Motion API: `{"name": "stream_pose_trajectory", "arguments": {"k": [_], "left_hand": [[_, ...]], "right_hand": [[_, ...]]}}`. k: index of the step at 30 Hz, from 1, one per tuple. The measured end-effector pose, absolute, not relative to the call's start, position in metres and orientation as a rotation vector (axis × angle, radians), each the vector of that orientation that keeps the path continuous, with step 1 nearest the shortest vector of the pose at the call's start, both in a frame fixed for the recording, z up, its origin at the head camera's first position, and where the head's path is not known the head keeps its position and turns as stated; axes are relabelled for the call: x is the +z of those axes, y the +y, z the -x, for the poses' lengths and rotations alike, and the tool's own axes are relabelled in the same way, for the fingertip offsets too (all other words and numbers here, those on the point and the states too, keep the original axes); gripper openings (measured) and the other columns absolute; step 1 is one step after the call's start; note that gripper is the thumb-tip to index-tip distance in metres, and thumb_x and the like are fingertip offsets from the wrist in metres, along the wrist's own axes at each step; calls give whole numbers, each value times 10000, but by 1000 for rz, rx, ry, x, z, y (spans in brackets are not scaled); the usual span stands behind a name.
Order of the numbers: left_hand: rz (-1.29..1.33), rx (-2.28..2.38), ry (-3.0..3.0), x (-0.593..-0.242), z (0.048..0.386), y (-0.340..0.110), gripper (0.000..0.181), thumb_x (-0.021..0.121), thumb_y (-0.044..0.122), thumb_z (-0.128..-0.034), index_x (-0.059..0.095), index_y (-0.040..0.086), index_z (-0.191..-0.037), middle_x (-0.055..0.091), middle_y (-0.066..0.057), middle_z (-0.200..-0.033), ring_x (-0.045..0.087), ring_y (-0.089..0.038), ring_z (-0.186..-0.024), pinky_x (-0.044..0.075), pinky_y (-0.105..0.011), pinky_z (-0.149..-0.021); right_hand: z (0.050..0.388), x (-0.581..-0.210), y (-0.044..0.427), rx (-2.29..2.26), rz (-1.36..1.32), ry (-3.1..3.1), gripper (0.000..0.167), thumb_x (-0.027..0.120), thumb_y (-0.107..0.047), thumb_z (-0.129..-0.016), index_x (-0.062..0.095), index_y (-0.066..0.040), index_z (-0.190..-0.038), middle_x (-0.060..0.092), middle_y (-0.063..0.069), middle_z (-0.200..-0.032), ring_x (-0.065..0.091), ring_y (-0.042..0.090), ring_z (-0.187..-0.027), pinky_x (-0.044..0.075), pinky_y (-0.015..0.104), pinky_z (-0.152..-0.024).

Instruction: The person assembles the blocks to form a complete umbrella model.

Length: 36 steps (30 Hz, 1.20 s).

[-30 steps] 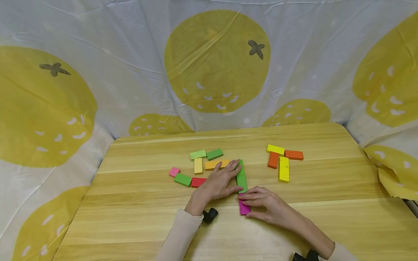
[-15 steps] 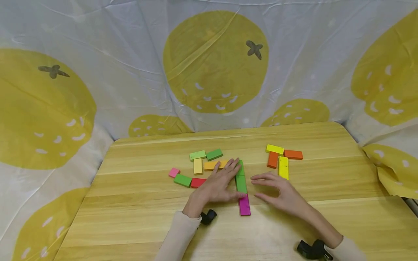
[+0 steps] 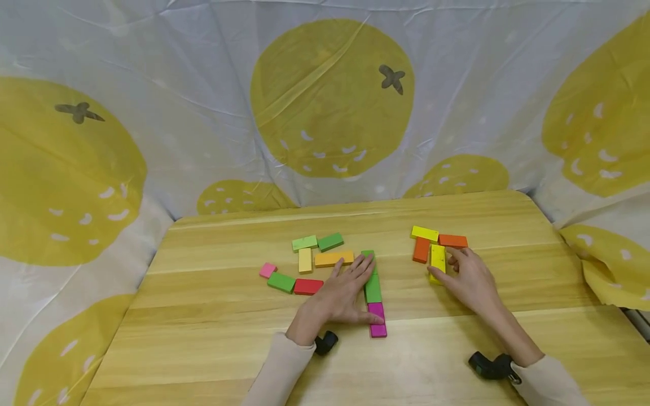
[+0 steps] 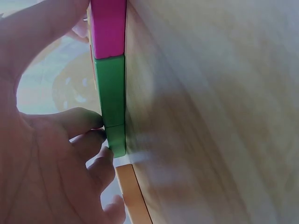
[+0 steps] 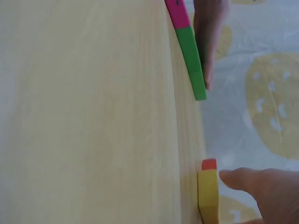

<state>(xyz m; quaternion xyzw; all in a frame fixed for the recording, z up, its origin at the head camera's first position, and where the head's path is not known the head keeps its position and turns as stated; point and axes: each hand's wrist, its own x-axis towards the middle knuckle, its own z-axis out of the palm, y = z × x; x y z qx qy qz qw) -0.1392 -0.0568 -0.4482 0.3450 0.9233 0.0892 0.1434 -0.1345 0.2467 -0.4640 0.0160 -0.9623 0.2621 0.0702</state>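
My left hand [image 3: 332, 299] lies with spread fingers over a row of two green blocks [image 3: 373, 288] and a magenta block [image 3: 378, 330], laid end to end. Its fingertips meet the green blocks [image 4: 112, 88], and its thumb crosses the magenta block [image 3: 376, 309]. An orange block [image 3: 330, 259] lies just left of those fingertips. Over at the right, my right hand [image 3: 472, 279] has thumb and fingers over a yellow block [image 3: 438, 256]. In the right wrist view a fingertip hovers close beside the yellow block [image 5: 208, 191], with a thin gap visible.
Another yellow block [image 3: 425, 233] and two orange-red blocks [image 3: 421, 250] adjoin the right group. Left of my left hand lie red [image 3: 307, 287], green [image 3: 281, 282], pink [image 3: 268, 270], pale yellow [image 3: 304, 260] and two other green blocks [image 3: 304, 243]. A patterned cloth [image 3: 203, 141] hangs behind the table.
My right hand has let go of the magenta block and moved right and away to the yellow block. My left thumb has slid from the green block onto the magenta one.
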Motion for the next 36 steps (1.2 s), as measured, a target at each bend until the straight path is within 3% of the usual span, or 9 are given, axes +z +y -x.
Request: {"name": "stream_pose_trajectory", "arguments": {"k": [6,13,19,22,29,36], "left_hand": [[-984,282,2655,-449,138,-58,1166,671,719,-864,94,114,-1676,23,-3,-1765,44,-190,-1638,70,-529,-1330],[-989,284,2660,-449,139,-58,1159,671,718,-863,102,119,-1676,21,7,-1764,47,-187,-1638,63,-532,-1329],[-983,277,2665,-450,140,-57,1165,672,727,-856,107,125,-1677,23,15,-1765,47,-178,-1638,29,-588,-1315],[-984,273,2666,-450,140,-57,1168,669,733,-855,100,131,-1678,19,20,-1764,43,-175,-1638,23,-604,-1310],[-988,263,2671,-451,140,-57,1167,661,738,-857,93,135,-1678,12,21,-1765,45,-175,-1638,37,-607,-1309],[-968,238,2668,-451,138,-56,1170,654,748,-856,84,144,-1679,3,31,-1765,36,-167,-1638,31,-610,-1308]], "right_hand": [[139,-464,241,735,-57,-2904,531,814,-339,-870,663,106,-1116,607,202,-964,550,310,-832,426,365,-667],[141,-462,244,844,-113,-2846,457,760,-81,-874,656,153,-1253,650,309,-1084,636,402,-929,531,520,-770],[141,-461,248,909,-95,-2847,428,723,-17,-886,647,148,-1273,635,349,-1177,623,481,-1036,516,608,-858],[142,-462,249,908,-67,-2840,415,726,-17,-885,656,148,-1259,633,351,-1169,615,479,-1035,505,588,-851],[141,-465,251,879,-67,-2776,376,768,-13,-886,686,138,-1220,637,320,-1058,587,411,-921,410,381,-726],[149,-458,245,907,-206,-2667,365,780,35,-870,703,104,-1221,632,295,-1086,570,441,-1007,446,500,-804]]}}
